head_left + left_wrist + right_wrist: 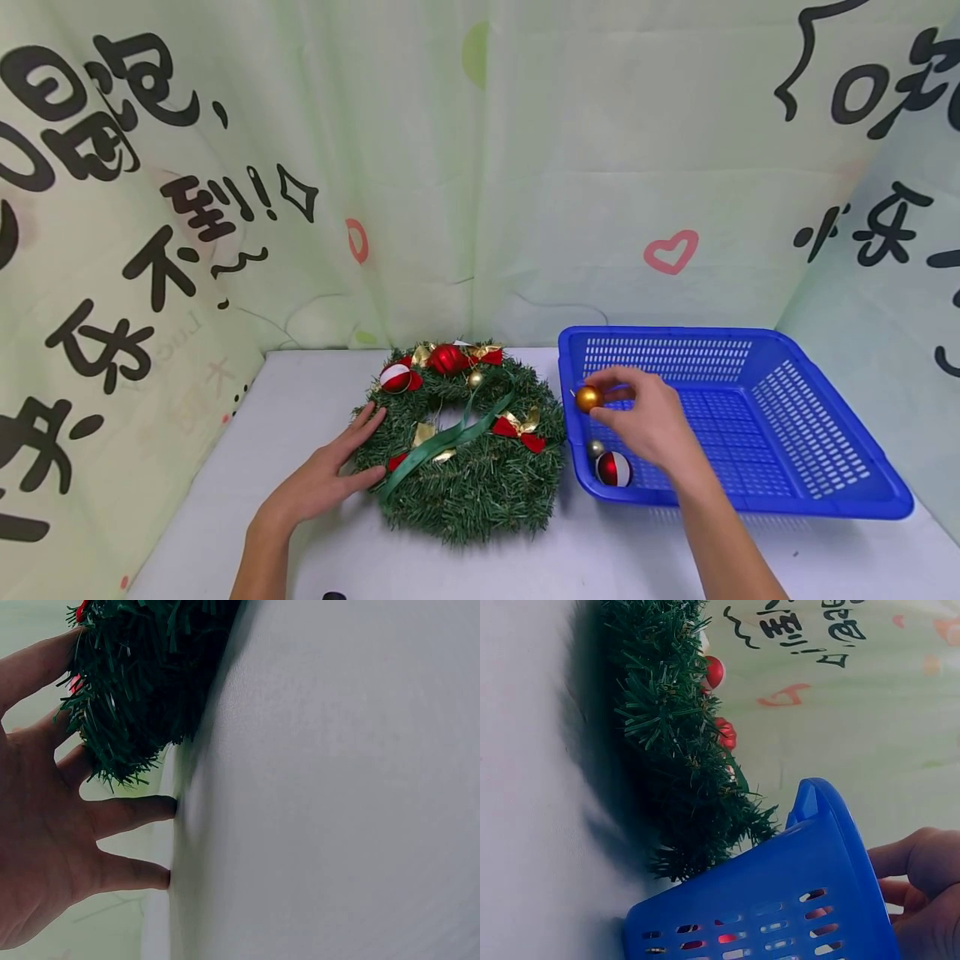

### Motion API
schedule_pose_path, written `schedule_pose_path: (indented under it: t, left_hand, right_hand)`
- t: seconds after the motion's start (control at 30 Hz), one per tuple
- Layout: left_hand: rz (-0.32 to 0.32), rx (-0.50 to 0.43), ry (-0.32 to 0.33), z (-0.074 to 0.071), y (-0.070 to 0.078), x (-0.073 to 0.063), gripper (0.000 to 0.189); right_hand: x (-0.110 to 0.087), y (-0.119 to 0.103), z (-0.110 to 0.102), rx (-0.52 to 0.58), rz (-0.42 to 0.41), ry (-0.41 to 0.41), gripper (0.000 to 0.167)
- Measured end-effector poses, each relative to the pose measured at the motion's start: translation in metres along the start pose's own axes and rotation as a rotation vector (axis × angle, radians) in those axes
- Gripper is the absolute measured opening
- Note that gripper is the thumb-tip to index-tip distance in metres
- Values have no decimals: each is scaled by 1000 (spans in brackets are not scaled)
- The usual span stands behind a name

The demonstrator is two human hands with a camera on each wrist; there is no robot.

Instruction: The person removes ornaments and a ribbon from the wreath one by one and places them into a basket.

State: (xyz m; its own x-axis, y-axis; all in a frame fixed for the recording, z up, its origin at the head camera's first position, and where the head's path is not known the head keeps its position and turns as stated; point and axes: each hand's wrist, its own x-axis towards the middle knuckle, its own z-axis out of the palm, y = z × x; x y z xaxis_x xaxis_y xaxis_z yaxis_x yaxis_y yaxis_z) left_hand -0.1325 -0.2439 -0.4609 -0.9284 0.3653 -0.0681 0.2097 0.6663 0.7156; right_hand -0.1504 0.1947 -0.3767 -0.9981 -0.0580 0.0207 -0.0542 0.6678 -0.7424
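Observation:
A green wreath (480, 492) lies on the table, dressed with red and gold bows (519, 430), a green ribbon (442, 442), a red ornament (448, 359) and a red-and-white ball (396, 377). My left hand (318, 479) rests against the wreath's left side, fingers spread; in the left wrist view two fingertips reach the tabletop. My right hand (645, 417) pinches a gold ball ornament (588, 399) between thumb and fingers over the left end of the blue basket (750, 502). In the right wrist view the basket wall hides the ornament.
Inside the basket, near its left wall, lie a red-and-white ball (614, 469) and a small silvery ball (595, 449). The basket stands right beside the wreath. A printed curtain (525, 167) hangs behind the table (217, 500). A small black object (334, 596) shows at the front edge.

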Motion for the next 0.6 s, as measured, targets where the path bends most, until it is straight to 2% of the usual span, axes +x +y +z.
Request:
schedule_pose_path:
  t: [0.2, 0.6]
  left_hand:
    - [-2, -4, -4, 0, 0, 0, 82]
    - [4, -3, -4, 0, -1, 0, 82]
  right_hand:
    - [-3, 6, -2, 29, 30, 4, 30]
    - [-5, 15, -3, -8, 62, -10, 31]
